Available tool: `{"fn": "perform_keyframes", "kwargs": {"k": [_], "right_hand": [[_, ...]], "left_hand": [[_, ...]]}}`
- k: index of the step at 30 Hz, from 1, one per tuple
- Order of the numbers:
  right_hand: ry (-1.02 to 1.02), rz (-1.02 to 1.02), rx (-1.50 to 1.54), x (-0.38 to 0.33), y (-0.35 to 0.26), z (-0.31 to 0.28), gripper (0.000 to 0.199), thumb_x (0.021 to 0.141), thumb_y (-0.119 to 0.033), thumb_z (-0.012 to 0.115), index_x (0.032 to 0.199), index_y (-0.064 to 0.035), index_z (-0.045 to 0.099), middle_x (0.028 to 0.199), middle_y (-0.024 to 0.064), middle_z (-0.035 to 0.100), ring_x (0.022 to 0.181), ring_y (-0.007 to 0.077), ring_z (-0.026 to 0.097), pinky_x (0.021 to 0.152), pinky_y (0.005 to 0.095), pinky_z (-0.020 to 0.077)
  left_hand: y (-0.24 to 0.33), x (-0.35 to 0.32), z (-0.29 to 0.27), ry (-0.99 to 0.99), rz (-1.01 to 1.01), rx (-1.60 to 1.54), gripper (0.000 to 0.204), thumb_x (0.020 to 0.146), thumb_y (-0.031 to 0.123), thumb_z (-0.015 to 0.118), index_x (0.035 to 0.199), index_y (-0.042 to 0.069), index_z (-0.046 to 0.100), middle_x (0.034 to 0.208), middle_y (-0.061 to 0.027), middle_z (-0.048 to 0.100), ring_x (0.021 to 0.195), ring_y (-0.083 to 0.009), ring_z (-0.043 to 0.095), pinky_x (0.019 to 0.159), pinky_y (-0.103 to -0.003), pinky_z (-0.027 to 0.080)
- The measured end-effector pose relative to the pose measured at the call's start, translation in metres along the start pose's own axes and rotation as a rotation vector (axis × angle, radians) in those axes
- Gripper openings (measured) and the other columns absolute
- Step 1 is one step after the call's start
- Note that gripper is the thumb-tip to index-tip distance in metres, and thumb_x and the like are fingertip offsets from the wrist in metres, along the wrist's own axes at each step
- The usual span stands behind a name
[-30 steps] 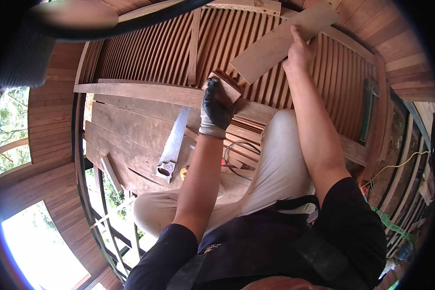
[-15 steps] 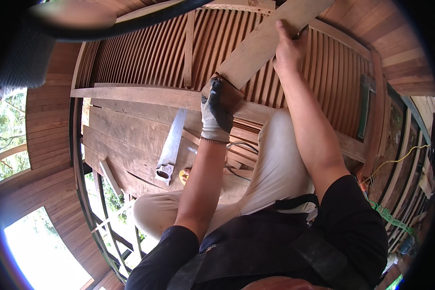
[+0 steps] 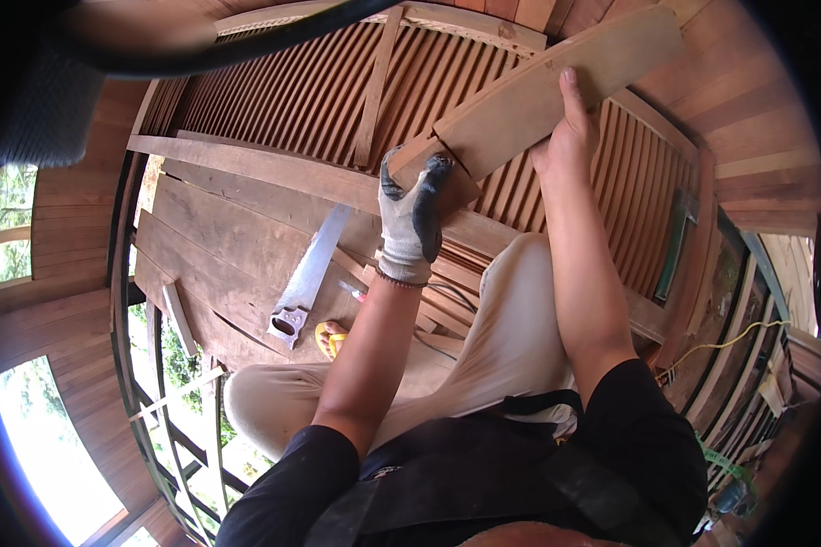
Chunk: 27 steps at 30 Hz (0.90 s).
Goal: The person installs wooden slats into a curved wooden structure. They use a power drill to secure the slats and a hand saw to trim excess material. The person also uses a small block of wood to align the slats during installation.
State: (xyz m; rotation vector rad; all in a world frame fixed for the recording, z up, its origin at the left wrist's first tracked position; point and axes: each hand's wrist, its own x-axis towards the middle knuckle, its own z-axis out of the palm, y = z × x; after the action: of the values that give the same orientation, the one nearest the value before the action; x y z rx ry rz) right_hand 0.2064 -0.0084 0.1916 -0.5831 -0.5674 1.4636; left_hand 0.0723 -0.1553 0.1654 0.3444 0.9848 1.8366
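A flat pale-brown wooden plank is held up at a slant over the slatted wood panel, its far end toward the upper right. My right hand is bare and closed around its lower edge, thumb lying along the broad face. My left hand, in a grey glove with black coating, grips a short darker wood piece at the plank's near end. A dark line separates this piece from the plank; I cannot tell whether they are joined. Some of my left fingers are hidden.
A handsaw lies on the worn boards left of my left forearm. My foot in a yellow sandal shows beside that forearm. Loose wood strips lie near my knee. A yellow cord runs at the right.
The plank has swung to a flatter slant, its far end now farther right and wholly in view. Both hands keep their hold. The view has shifted slightly, showing more of the sandal.
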Motion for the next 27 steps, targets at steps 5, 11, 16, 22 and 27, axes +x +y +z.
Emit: {"fn": "perform_keyframes", "kwargs": {"k": [5, 11, 16, 22, 27], "right_hand": [[-0.033, -0.026, -0.028, -0.011, 0.0, 0.007, 0.06, 0.095, -0.019, 0.076, 0.145, -0.0096, 0.044, 0.133, 0.007, 0.058, 0.121, 0.0243, 0.06, 0.101, 0.0467, 0.0539], [-0.031, 0.017, -0.068, -0.009, 0.002, 0.01, 0.057, 0.097, -0.019, 0.074, 0.143, -0.0081, 0.044, 0.131, 0.0083, 0.058, 0.119, 0.024, 0.06, 0.098, 0.0465, 0.0557], [0.015, -0.015, -0.07, -0.014, 0.006, 0.02, 0.057, 0.097, -0.016, 0.074, 0.143, -0.0051, 0.042, 0.13, 0.0086, 0.057, 0.117, 0.023, 0.06, 0.098, 0.0457, 0.055], [0.005, -0.146, -0.218, -0.019, 0.007, 0.026, 0.058, 0.094, -0.008, 0.073, 0.141, -0.0038, 0.04, 0.127, 0.0107, 0.058, 0.117, 0.0214, 0.059, 0.101, 0.0396, 0.0521], [-0.063, -0.392, -0.36, -0.035, 0.004, 0.042, 0.057, 0.091, -0.007, 0.074, 0.135, -0.002, 0.039, 0.123, 0.0137, 0.058, 0.112, 0.0187, 0.06, 0.098, 0.0361, 0.051]], "left_hand": [[0.014, -0.009, 0.012, 0.095, 0.103, 0.197, 0.033, 0.093, 0.008, 0.074, 0.122, 0.004, 0.061, 0.105, -0.0056, 0.07, 0.093, -0.0169, 0.07, 0.083, -0.033, 0.059], [0.03, -0.009, 0.008, 0.033, -0.013, -0.002, 0.028, 0.094, 0.01, 0.073, 0.12, 0.003, 0.064, 0.107, -0.0081, 0.073, 0.093, -0.0178, 0.072, 0.081, -0.034, 0.06], [0.039, -0.008, -0.005, -0.015, -0.106, 0.046, 0.034, 0.099, 0.024, 0.069, 0.127, 0.005, 0.067, 0.116, -0.0051, 0.072, 0.104, -0.0169, 0.07, 0.09, -0.033, 0.057], [0.014, 0.001, -0.016, 0.054, -0.157, -0.094, 0.043, 0.101, 0.029, 0.066, 0.135, 0.005, 0.06, 0.129, -0.0037, 0.066, 0.119, -0.0171, 0.063, 0.104, -0.035, 0.05], [0.002, 0.011, -0.016, -0.105, -0.343, -0.137, 0.052, 0.105, 0.041, 0.06, 0.144, 0.007, 0.051, 0.133, -0.0033, 0.062, 0.119, -0.0219, 0.063, 0.104, -0.039, 0.052]]}}
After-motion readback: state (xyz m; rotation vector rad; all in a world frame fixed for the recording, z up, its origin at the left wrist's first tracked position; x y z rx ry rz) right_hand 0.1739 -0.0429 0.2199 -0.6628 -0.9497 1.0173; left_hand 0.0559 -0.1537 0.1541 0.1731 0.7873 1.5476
